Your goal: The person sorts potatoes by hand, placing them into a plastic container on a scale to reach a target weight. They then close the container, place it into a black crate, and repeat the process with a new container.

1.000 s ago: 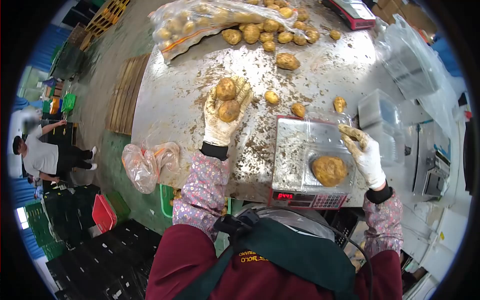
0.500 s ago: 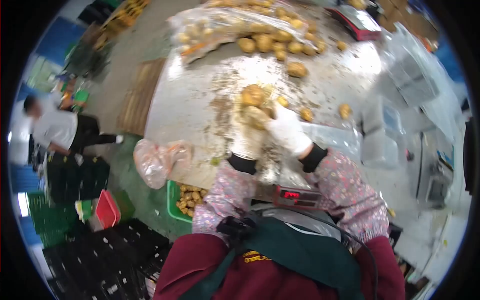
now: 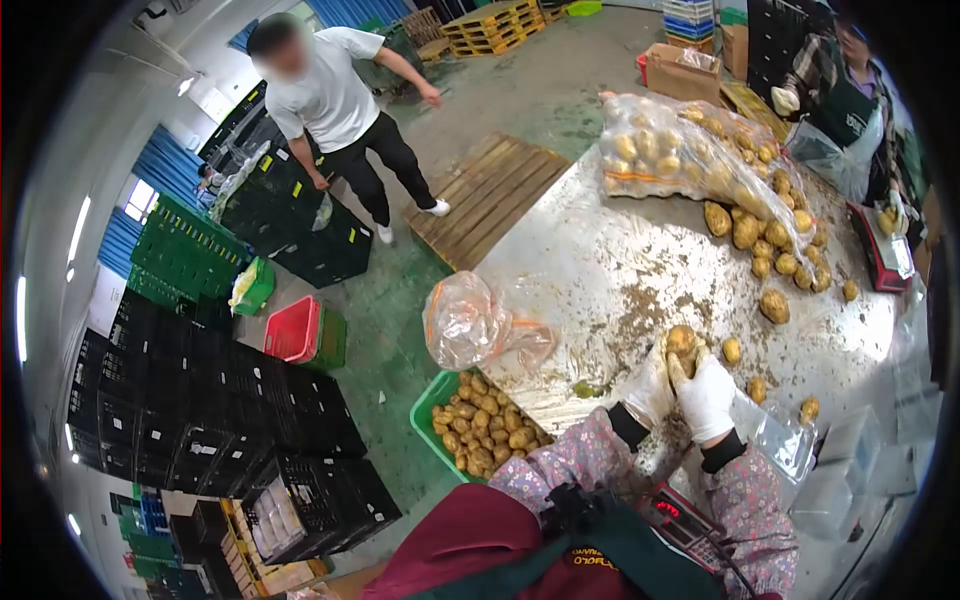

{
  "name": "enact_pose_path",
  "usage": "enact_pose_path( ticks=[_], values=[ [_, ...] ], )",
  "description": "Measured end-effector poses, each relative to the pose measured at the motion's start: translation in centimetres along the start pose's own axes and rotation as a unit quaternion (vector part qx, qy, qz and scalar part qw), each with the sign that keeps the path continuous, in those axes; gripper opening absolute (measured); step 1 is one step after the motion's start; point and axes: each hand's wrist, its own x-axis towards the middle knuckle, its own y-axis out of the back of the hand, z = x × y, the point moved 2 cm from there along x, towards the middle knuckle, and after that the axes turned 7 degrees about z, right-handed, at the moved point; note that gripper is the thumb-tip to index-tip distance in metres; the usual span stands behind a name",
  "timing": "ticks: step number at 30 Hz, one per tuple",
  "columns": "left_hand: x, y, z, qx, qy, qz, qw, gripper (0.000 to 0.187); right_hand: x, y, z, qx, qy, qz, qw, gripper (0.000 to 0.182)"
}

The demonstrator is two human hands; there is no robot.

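Note:
In white gloves, my left hand [image 3: 650, 388] and my right hand [image 3: 706, 398] meet over the near part of the metal table. Both are closed around a potato [image 3: 682, 340] that shows above the fingers; whether more potatoes sit between the palms is hidden. Just right of my right hand lies a small potato [image 3: 731, 350], and another potato [image 3: 757, 389] is a little nearer me. A larger potato [image 3: 774, 306] rests farther up the table. Below my wrists stands a scale with a red lit display [image 3: 668, 508].
A sack of potatoes [image 3: 650, 150] spills several across the table's far side. Crumpled plastic bags [image 3: 465, 320] lie at its left edge, above a green crate of potatoes [image 3: 425, 410]. Clear plastic boxes [image 3: 845, 440] stand right. One person [image 3: 330, 90] walks left; another [image 3: 850, 110] stands far right.
My head view has swung left, so the table and hands appear farther right. The hands have come closer together around the potato. The person in white shows nearer the view's top.

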Motion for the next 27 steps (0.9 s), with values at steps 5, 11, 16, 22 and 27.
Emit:
enact_pose_path(
  ticks=[5, 11, 16, 22, 27],
  values=[
    [-0.9, -1.1, 0.9, 0.020, -0.011, 0.118, 0.993, 0.051, -0.5, -1.6, 2.8, 0.161, -0.018, -0.032, 0.986, 0.023],
    [-0.7, -2.4, 2.0, 0.092, 0.040, 0.290, 0.952, 0.049, 0.4, -0.4, 3.7, 0.256, -0.132, 0.015, 0.957, 0.020],
    [-1.1, -2.8, 1.1, 0.250, 0.094, 0.196, 0.944, 0.046, 2.1, -0.2, 2.8, 0.116, -0.046, -0.054, 0.991, 0.046],
    [-1.9, -3.7, 2.3, 0.256, 0.087, 0.102, 0.957, 0.041, 2.8, -0.5, 2.1, 0.274, -0.086, -0.096, 0.953, 0.024],
    [-1.8, -3.1, 2.7, 0.489, -0.003, 0.122, 0.864, 0.046, 3.9, -6.7, 10.7, 0.426, -0.168, -0.125, 0.880, 0.018]
  ],
)
